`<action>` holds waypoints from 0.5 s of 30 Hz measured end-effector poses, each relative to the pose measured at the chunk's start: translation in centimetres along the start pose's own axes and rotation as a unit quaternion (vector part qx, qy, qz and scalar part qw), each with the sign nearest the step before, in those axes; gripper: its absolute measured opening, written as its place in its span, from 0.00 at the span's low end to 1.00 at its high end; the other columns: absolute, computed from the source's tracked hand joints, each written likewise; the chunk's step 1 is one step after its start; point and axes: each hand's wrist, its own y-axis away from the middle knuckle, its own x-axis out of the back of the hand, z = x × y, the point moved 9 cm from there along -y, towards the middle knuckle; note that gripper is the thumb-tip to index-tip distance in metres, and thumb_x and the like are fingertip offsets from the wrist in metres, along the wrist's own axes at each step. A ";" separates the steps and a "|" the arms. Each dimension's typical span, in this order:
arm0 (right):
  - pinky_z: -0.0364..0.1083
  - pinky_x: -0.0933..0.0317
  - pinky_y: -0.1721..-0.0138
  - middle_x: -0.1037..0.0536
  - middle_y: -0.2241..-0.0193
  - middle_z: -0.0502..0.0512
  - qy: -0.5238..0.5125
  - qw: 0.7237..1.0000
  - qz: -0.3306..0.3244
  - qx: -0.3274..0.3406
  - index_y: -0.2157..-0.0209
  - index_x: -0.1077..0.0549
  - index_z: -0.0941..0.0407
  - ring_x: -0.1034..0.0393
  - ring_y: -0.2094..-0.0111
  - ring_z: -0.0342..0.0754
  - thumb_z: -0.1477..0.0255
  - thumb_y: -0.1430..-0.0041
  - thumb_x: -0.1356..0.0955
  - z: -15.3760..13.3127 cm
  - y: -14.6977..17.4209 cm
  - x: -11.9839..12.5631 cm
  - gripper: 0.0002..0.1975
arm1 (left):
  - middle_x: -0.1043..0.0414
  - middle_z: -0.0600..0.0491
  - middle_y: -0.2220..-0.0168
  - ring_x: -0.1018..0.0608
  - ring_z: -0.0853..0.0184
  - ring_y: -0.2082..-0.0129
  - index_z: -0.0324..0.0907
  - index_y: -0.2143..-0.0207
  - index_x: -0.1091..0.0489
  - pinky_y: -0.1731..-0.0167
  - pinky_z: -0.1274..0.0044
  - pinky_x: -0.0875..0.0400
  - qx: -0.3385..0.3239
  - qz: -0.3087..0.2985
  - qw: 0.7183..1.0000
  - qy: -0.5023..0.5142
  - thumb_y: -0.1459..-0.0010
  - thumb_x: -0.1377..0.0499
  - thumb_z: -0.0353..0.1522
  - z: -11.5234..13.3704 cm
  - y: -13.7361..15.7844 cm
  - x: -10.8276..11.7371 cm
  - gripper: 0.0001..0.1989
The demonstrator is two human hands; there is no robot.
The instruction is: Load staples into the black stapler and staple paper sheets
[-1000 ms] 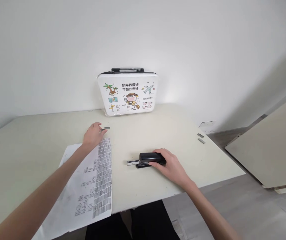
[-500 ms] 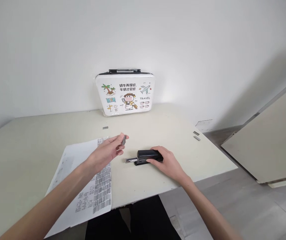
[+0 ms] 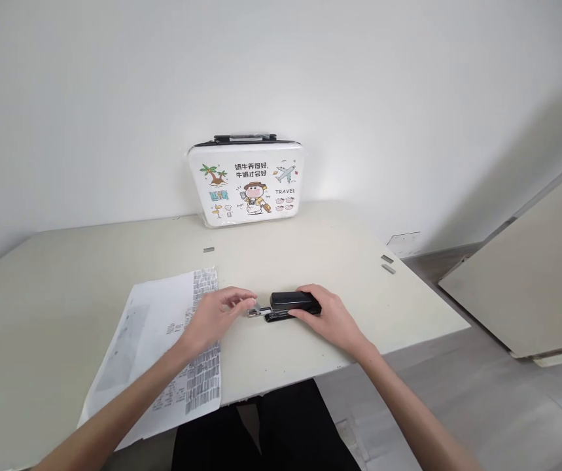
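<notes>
A black stapler (image 3: 291,302) lies on the table with its metal staple tray (image 3: 260,312) sticking out to the left. Wrapped round the stapler's right end is my right hand (image 3: 330,316), fingers on top and thumb along the near side. My left hand (image 3: 222,315) pinches a small grey strip of staples (image 3: 256,305) between thumb and fingers. That strip is held right at the protruding tray; whether it sits inside is too small to tell.
Printed paper sheets (image 3: 163,347) lie under my left forearm. A white carry case (image 3: 251,186) with cartoon prints leans against the wall. Staple strips lie on the table: one (image 3: 209,249) before the case, two (image 3: 387,263) near the right edge.
My left hand has moved down and slightly right, bringing the staple strip to the stapler's tray. My right hand has kept its grip on the stapler.
</notes>
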 end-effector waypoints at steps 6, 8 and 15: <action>0.54 0.28 0.50 0.18 0.51 0.55 0.005 1.000 -0.001 0.001 0.49 0.27 0.49 0.23 0.50 0.55 0.58 0.32 0.29 0.0 0.0 0.0 0.15 | 0.18 0.55 0.56 0.21 0.65 0.65 0.53 0.60 0.17 0.61 0.72 0.26 -0.030 0.029 0.999 -0.010 0.36 0.38 0.48 -0.5 0.8 -0.4 0.14; 0.53 0.28 0.50 0.18 0.50 0.55 0.007 1.000 -0.001 0.001 0.49 0.27 0.49 0.23 0.50 0.55 0.58 0.32 0.29 0.1 0.0 0.0 0.15 | 0.18 0.55 0.55 0.22 0.65 0.66 0.53 0.61 0.17 0.61 0.72 0.26 -0.037 0.028 0.999 -0.007 0.36 0.38 0.48 -0.5 0.8 -0.5 0.14; 0.53 0.28 0.50 0.19 0.51 0.54 0.008 1.000 -0.002 -0.003 0.49 0.27 0.49 0.23 0.51 0.54 0.58 0.33 0.29 0.3 0.1 0.0 0.15 | 0.19 0.55 0.56 0.22 0.66 0.67 0.54 0.61 0.17 0.62 0.72 0.27 -0.069 0.034 0.997 -0.007 0.37 0.36 0.48 -0.4 0.9 -0.7 0.13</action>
